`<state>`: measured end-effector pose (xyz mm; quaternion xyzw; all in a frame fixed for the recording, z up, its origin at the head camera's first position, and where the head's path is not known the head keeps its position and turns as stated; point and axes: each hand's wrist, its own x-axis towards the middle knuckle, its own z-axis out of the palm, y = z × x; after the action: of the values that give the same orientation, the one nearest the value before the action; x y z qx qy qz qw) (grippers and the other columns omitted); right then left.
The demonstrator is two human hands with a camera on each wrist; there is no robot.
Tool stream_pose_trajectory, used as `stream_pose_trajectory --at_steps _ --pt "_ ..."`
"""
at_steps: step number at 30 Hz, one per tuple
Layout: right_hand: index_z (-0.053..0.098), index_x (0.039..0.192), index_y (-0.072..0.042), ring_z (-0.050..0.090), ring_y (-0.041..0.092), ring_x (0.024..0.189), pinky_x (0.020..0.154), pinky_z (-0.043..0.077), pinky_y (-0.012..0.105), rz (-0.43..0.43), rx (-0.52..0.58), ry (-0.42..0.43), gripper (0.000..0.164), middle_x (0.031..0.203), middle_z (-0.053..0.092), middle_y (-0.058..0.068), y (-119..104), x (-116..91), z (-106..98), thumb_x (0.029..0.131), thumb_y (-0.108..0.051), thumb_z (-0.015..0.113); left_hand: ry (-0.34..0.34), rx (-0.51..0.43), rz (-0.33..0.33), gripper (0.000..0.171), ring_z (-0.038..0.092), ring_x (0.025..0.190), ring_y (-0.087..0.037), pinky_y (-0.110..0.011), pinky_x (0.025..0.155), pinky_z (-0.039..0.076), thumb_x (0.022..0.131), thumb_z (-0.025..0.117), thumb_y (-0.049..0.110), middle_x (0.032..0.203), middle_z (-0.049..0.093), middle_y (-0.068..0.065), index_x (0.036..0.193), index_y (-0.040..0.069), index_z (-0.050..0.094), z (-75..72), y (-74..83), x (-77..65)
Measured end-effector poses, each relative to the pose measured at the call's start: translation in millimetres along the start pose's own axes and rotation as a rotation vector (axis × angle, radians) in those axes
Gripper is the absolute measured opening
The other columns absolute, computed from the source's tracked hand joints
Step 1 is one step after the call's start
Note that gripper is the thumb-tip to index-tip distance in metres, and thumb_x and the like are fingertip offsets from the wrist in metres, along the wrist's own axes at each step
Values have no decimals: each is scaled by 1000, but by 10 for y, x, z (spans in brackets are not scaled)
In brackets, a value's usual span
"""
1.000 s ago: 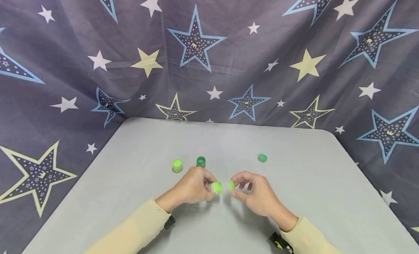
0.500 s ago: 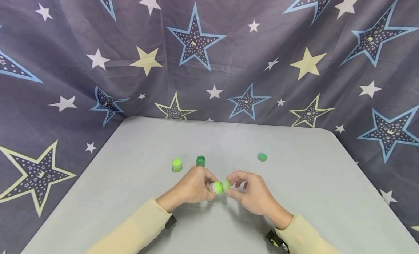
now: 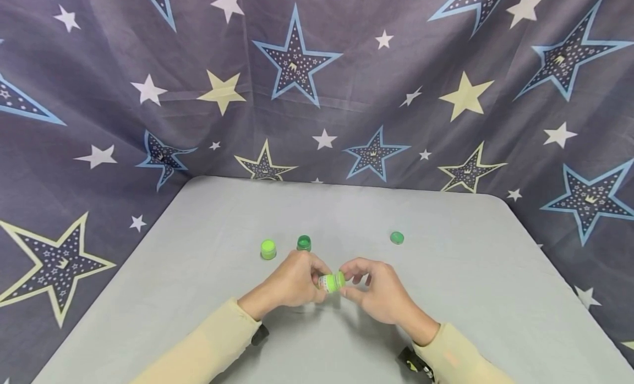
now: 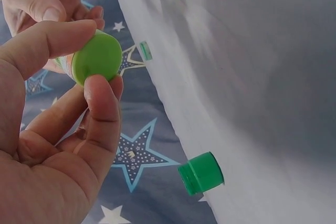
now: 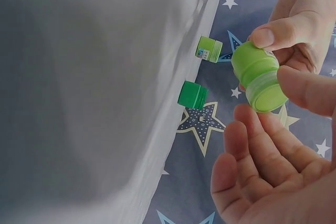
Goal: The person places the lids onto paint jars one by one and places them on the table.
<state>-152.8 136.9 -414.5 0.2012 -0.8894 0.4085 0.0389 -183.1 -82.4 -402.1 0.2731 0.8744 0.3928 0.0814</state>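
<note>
My left hand (image 3: 296, 279) grips a small light green paint jar (image 3: 328, 283) with a printed label, tipped on its side with its mouth toward the right. The jar's round base (image 4: 100, 59) faces the left wrist view, between thumb and fingers. At the mouth sits a light green lid (image 5: 270, 98), pinched by the thumb and fingertips of my right hand (image 3: 378, 291). Lid and jar line up end to end in the right wrist view. Just beyond the left hand a dark green jar (image 3: 304, 243) stands upright without a lid, its lower part partly hidden by that hand.
Another light green jar (image 3: 268, 250) stands left of the dark green one. A dark green lid (image 3: 397, 237) lies flat farther right on the grey-covered table (image 3: 465, 252). A star-patterned cloth (image 3: 346, 98) hangs behind the table.
My right hand has moved left, bringing the lid from a small gap away right up to the jar's mouth. The left hand and its jar have barely shifted.
</note>
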Motion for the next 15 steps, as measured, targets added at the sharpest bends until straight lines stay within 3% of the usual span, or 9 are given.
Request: stream_pose_trajectory --at_steps 15 --pt "74 105 -22 64 14 87 77 53 42 8 10 -26 25 94 71 -14 -5 -7 0 84 -14 84 -7 -6 -5 29 55 61 -8 -23 55 50 69 80 -6 72 65 5 97 4 79 2 17 11"
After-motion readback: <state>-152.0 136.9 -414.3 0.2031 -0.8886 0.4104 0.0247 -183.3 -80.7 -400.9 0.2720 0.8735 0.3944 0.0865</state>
